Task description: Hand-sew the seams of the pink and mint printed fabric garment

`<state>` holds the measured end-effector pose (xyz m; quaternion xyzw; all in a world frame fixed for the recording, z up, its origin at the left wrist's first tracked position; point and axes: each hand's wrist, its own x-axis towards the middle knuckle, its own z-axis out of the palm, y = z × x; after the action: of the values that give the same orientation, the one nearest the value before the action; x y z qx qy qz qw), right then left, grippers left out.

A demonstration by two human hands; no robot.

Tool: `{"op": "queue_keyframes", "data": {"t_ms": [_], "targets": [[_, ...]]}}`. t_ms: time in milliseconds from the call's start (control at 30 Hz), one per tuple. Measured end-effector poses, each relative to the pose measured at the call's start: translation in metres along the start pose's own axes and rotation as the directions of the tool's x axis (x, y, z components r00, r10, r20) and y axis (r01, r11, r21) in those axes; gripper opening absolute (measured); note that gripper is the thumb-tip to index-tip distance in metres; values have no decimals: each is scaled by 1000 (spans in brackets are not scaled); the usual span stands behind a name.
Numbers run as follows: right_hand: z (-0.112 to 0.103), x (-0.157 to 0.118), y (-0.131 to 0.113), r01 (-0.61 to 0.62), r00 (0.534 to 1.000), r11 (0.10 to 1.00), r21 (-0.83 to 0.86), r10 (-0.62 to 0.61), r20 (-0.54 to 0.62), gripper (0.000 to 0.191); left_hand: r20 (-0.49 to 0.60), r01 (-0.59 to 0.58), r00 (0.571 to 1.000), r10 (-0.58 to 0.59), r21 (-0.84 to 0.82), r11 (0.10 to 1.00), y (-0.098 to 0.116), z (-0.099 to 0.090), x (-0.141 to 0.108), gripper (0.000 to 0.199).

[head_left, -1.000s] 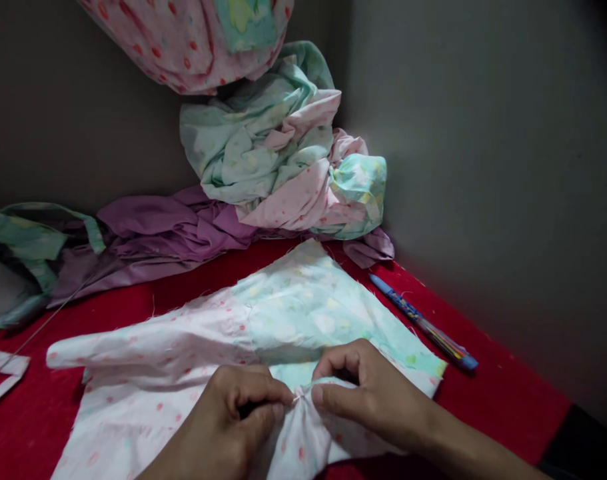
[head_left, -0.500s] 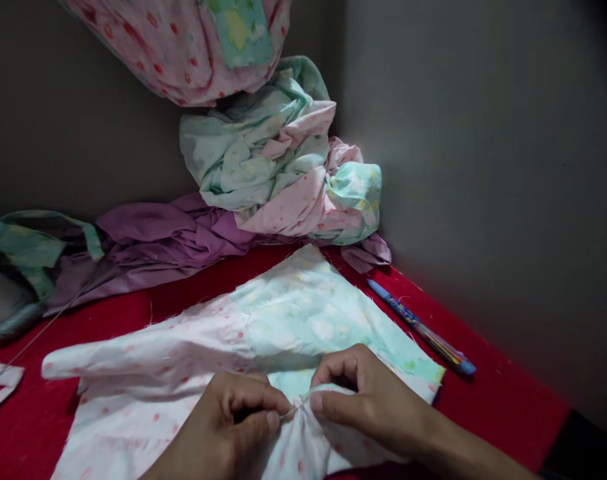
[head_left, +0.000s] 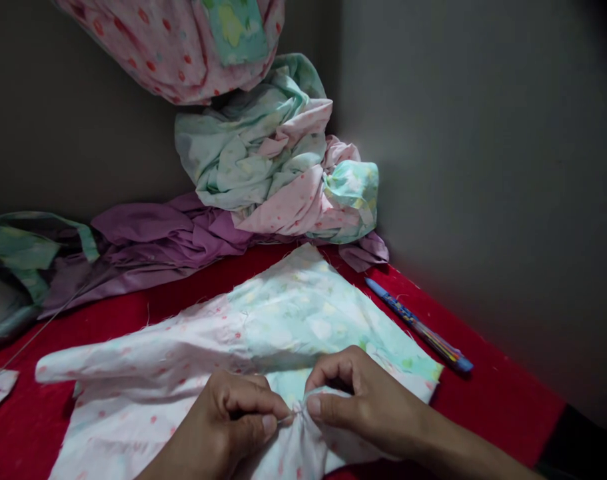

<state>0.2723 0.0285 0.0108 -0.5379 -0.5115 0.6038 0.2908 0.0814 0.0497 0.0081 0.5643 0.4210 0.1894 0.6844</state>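
Observation:
A pink and mint patterned cloth point(head_left: 183, 353) with frayed edges lies on a red surface. Gathered folds of it rise between my two hands at the lower middle. My left hand point(head_left: 238, 413) pinches something thin, like a needle or thread, whose end meets the gathers; its exact form is too small to tell. My right hand point(head_left: 353, 397) is closed on the cloth just right of the gathers, thumb and index finger pressed on the fabric. The fingertips of both hands are close together but apart.
A blue multicolour pen point(head_left: 418, 325) lies right of the cloth on the red surface point(head_left: 488, 393). Behind are a purple cloth point(head_left: 168, 233) and a heap of mint and pink fabric point(head_left: 263, 160) against the wall. A white angular piece point(head_left: 0, 393) sits at far left.
The whole view has shifted slightly, with the scene sitting a little further left. My left fingertips have moved slightly nearer the gathers; both hands keep their grips.

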Motion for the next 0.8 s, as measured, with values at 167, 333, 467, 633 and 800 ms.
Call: {"op": "queue_keyframes", "data": {"t_ms": [167, 333, 467, 633, 800], "targets": [[2, -1, 1, -6, 1000, 999, -36, 6, -6, 16, -17, -10, 1000, 11, 64, 998, -1, -1, 1, 21], [-2, 1, 0, -51, 999, 999, -14, 51, -18, 19, -31, -4, 1000, 5, 17, 1000, 2, -1, 1, 22], [-4, 1, -1, -71, 997, 997, -26, 70, -34, 18, -17, 10, 1000, -9, 57, 998, 5, 0, 1, 24], [0, -2, -1, -29, 993, 988, -154, 11, -117, 12, -80, -15, 996, 34, 228, 974, 7, 7, -1, 22], [8, -5, 2, 12, 982, 976, -216, -52, -180, 13, -88, -78, 987, 131, 448, 891, 11, 16, -7, 26]]}}
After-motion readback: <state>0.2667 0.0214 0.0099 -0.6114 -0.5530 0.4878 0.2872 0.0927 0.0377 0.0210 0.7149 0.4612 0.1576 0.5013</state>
